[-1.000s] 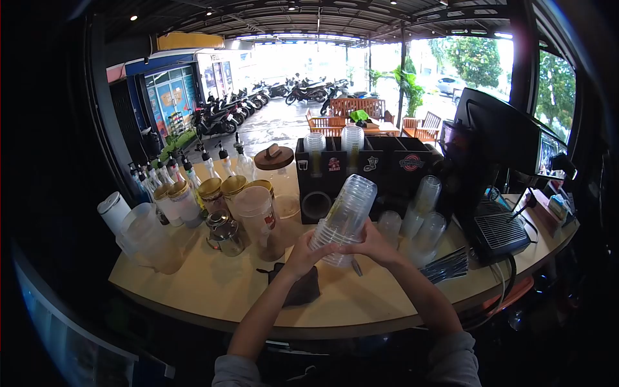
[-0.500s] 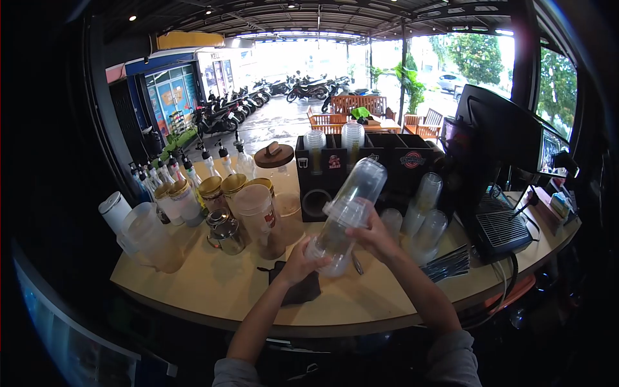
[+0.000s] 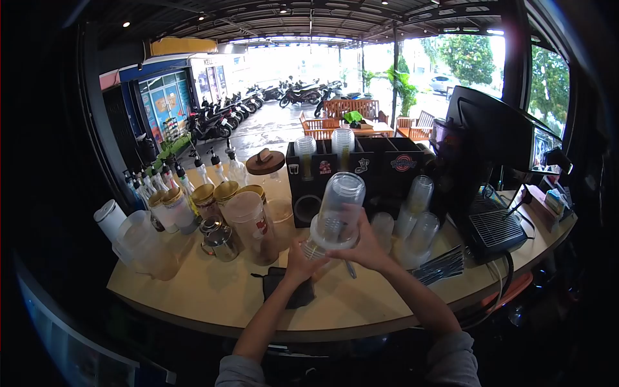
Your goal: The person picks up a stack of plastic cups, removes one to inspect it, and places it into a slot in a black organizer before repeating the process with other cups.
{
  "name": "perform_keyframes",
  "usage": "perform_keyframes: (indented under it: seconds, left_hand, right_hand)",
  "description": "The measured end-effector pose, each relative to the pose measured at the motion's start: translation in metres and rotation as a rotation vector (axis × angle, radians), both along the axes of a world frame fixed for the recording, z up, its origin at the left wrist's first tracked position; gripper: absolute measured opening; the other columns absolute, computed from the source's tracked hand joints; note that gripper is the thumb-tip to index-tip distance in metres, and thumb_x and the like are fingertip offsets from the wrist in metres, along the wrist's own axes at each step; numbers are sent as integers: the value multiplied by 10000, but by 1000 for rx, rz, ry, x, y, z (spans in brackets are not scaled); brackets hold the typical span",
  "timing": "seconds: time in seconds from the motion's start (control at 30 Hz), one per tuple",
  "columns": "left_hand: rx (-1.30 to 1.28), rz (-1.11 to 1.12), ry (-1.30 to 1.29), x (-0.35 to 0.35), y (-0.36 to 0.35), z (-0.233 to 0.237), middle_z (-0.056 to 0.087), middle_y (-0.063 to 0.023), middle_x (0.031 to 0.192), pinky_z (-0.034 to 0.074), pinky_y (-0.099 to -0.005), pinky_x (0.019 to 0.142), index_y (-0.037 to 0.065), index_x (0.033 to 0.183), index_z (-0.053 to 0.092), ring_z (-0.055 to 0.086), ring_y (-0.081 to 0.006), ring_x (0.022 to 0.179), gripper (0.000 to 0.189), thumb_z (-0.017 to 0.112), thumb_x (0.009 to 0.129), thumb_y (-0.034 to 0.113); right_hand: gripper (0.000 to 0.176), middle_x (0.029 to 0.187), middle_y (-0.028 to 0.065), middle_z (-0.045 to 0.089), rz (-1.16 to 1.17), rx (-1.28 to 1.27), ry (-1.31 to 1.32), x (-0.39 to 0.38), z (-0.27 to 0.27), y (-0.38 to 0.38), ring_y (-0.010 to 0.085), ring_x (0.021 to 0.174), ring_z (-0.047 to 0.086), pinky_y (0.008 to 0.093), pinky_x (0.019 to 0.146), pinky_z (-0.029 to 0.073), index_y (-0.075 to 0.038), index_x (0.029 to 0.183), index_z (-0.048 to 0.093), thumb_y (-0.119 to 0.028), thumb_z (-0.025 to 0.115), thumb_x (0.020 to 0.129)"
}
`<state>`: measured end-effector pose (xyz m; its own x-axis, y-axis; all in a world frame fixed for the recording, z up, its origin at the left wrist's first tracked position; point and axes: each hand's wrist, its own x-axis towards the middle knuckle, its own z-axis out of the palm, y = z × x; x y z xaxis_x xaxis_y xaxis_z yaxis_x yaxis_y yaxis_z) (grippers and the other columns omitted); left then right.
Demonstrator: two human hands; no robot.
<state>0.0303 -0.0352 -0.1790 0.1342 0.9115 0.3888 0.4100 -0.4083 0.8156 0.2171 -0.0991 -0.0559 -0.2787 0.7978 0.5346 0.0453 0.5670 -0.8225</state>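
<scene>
A stack of clear plastic cups (image 3: pixel 342 201) is held between both hands over the counter, its closed end pointing up and away from me. My left hand (image 3: pixel 305 259) has its fingers curled around the lower part, at the near left side. Gripping the right side near the wide rims is my right hand (image 3: pixel 363 247), and part of its fingers is hidden behind the clear plastic. Just below the hands a folded black cloth (image 3: pixel 288 290) lies on the counter. A small metal utensil (image 3: pixel 350 269) rests beside it, partly covered by my right hand.
More upside-down clear cups (image 3: pixel 422 235) stand to the right, near wrapped straws (image 3: pixel 440 266) and a coffee machine (image 3: pixel 493 219). Behind is a black cup organizer (image 3: pixel 387 169). Left are a lidded plastic tub (image 3: pixel 251 226), metal pot (image 3: pixel 219 238), pitcher (image 3: pixel 145 242) and pump bottles (image 3: pixel 200 169).
The cup stack has swung from a rightward slant to more upright and dropped slightly. Both hands have shifted with it, and the right hand is a little lower. The whole view has turned slightly right.
</scene>
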Motion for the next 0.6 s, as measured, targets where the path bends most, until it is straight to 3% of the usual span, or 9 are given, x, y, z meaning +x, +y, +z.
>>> perform_keyframes:
  seconds: [0.2,0.27,0.37,0.47,0.6]
  left_hand:
    - [179,-79,60,-1,15,-16,491,-205,1015,461,-379,817,-55,1064,375,551,-305,924,854,843,542,433]
    - [54,-15,163,-3,1,-2,493,-226,1083,457,-375,859,-77,1130,361,544,-314,1009,919,853,528,413]
    - [92,1,268,-10,-12,7,478,-247,1176,437,-372,924,-106,1223,311,513,-323,1116,1042,869,503,400]
    - [28,3,211,-11,-10,4,461,-245,1243,412,-363,971,-106,1293,256,480,-326,1180,1133,879,490,395]
    - [83,-64,249,-20,-14,8,465,-225,1240,389,-380,990,-62,1301,269,476,-322,1180,1051,858,558,393]
  right_hand:
    - [986,1317,122,348,-13,-21,-142,5,3,-6,239,1233,386,379,1036,341,-60,1370,224,-155,843,609]
    - [963,1292,135,386,25,-26,-120,6,-5,-1,234,1212,414,375,1014,361,-43,1350,235,-196,841,617]
    - [955,1252,143,431,90,-39,-102,10,-12,6,229,1186,444,369,990,383,-27,1340,239,-238,838,626]
    - [984,1231,138,439,145,-85,-135,9,-11,8,232,1185,442,365,986,385,-26,1356,224,-244,841,621]
    - [948,1280,115,397,154,-112,-152,10,-2,3,215,1199,412,366,1012,354,-38,1331,267,-196,854,604]
